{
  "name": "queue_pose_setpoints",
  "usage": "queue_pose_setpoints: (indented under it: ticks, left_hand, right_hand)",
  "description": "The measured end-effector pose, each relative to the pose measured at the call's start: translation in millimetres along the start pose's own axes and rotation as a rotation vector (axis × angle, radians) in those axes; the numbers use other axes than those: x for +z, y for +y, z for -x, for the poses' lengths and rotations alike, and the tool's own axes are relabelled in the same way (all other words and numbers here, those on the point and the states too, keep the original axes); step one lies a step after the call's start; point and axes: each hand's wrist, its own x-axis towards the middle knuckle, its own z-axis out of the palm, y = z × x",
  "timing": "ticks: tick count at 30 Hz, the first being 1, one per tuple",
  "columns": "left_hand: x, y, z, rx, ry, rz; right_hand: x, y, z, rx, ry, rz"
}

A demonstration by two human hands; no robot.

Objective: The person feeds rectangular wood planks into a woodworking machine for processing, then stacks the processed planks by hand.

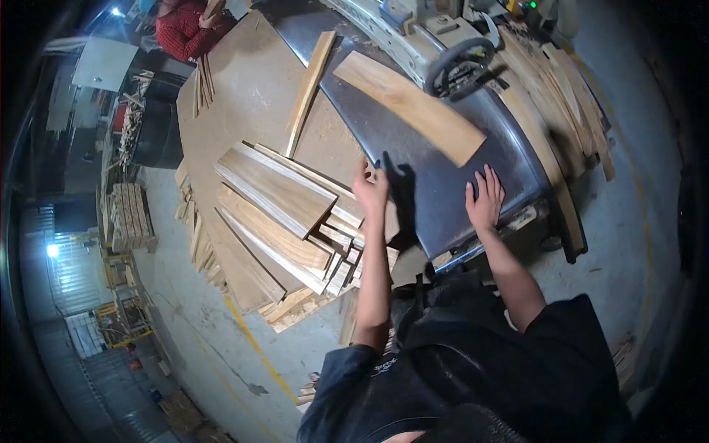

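One board (410,106), upper centre-right | likely stiff, light; grip long edges | left hand (371,190) half-curled, empty | right hand (485,201) splayed, empty

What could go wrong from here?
The board on the metal table is held by neither hand, so a bump might slide it. The right hand, near its end, could get knocked. The uneven stack of planks beside the left hand might shift if disturbed.
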Motion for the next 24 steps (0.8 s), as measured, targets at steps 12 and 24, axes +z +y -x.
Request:
queue_pose_setpoints:
  ticks: [12,24]
  left_hand:
    - [-29.4,-28.8,299.5,0.083,-0.233,0.063]
    - [12.6,64.3,352.5,-0.165,0.144,0.235]
  right_hand:
    - [1.0,15.0,-47.0,-0.311,0.066,0.002]
    - [-96.6,83.7,90.8,-0.293,-0.345,0.209]
